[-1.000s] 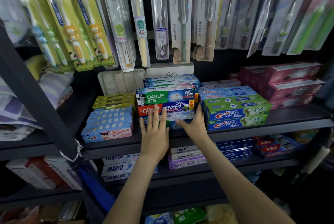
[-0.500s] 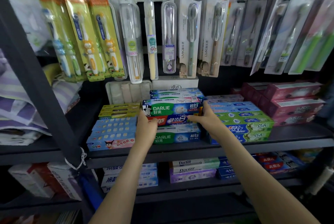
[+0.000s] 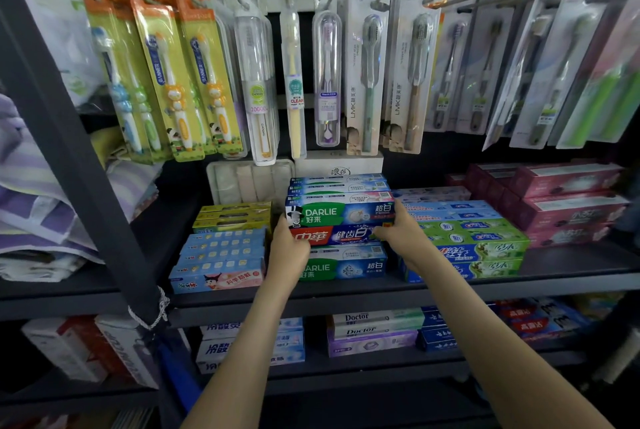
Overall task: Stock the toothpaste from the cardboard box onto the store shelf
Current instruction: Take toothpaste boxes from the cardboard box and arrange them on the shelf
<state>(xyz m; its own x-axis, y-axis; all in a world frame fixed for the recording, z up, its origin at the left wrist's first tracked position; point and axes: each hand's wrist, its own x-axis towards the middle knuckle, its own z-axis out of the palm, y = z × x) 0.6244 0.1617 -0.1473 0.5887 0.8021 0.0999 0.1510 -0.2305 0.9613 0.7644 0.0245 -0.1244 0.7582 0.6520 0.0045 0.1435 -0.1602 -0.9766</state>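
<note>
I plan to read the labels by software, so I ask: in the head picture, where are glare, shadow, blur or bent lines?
Head view: glare whitens the clear toothbrush packs at upper right; the lower shelf sits in shadow; the pink boxes at the right edge look soft; the wide lens bows the shelf edge; the top Darlie box is lit and readable.

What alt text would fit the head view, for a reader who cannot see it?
A left hand and a right hand hold the ends of stacked toothpaste boxes on a dark shelf. More toothpaste boxes lie on both sides, and packaged toothbrushes hang above.
</note>
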